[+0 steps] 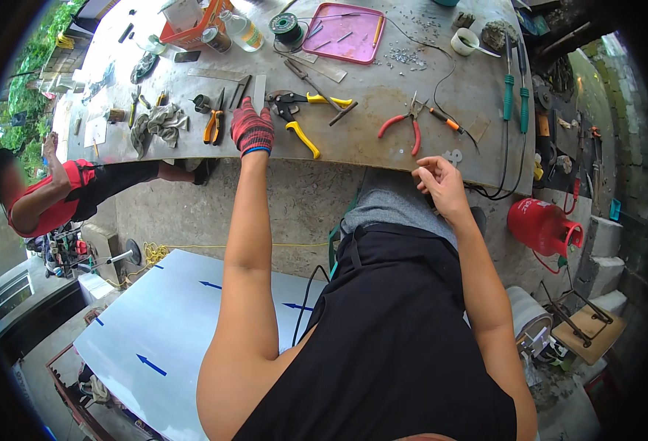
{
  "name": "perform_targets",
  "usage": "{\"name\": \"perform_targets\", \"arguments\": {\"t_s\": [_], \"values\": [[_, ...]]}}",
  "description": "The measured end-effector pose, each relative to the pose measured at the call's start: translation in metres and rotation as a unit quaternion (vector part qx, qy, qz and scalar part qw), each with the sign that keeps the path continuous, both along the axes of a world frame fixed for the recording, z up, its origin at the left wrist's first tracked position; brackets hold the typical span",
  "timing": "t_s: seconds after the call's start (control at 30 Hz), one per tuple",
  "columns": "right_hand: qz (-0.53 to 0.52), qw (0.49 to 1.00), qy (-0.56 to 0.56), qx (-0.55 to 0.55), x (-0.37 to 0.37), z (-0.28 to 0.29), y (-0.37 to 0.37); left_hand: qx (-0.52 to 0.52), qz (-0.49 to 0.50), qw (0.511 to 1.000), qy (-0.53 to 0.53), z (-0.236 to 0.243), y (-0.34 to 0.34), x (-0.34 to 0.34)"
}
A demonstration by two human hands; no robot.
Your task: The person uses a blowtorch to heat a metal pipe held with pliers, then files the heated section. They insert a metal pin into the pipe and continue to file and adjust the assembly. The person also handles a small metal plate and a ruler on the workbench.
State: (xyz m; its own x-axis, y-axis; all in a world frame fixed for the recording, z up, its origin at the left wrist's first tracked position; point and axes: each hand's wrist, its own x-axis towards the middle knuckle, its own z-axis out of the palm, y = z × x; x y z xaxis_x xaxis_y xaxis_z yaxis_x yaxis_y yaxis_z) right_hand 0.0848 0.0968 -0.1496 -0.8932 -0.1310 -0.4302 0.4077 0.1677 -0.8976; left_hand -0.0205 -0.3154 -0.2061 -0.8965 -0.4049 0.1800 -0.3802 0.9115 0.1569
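Note:
My left hand (253,131), in a red-and-black striped glove, reaches over the near edge of the metal-topped table. Its fingers close on a flat metal strip (260,91) that sticks out ahead of them. Orange-handled pliers (214,126) lie left of the glove, and yellow-handled cutting snips (293,117) lie right of it. My bare right hand (442,185) hovers at the table edge, fingers loosely bent and apart, with nothing visible in them. Close to it are small grey metal discs (453,156), red-handled pliers (406,126) and an orange-and-black soldering iron (445,120).
A pink tray (344,6) with thin rods, a wire spool (286,28) and a clear bottle (241,31) stand farther back. Green-handled torches with hoses (508,99) lie right. A red gas cylinder (541,224) stands beside the table. Another person (52,191) is at the left.

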Motion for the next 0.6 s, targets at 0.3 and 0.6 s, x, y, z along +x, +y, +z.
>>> {"name": "perform_targets", "arguments": {"t_s": [0.3,0.6], "values": [[-0.057,0.998,0.016,-0.002,0.015,0.005,0.025,0.042,-0.102,0.993,-0.051,0.020,0.067,-0.101],[-0.104,0.994,-0.005,-0.006,0.032,0.004,0.044,0.024,0.006,0.981,-0.192,0.030,0.092,-0.150]]}}
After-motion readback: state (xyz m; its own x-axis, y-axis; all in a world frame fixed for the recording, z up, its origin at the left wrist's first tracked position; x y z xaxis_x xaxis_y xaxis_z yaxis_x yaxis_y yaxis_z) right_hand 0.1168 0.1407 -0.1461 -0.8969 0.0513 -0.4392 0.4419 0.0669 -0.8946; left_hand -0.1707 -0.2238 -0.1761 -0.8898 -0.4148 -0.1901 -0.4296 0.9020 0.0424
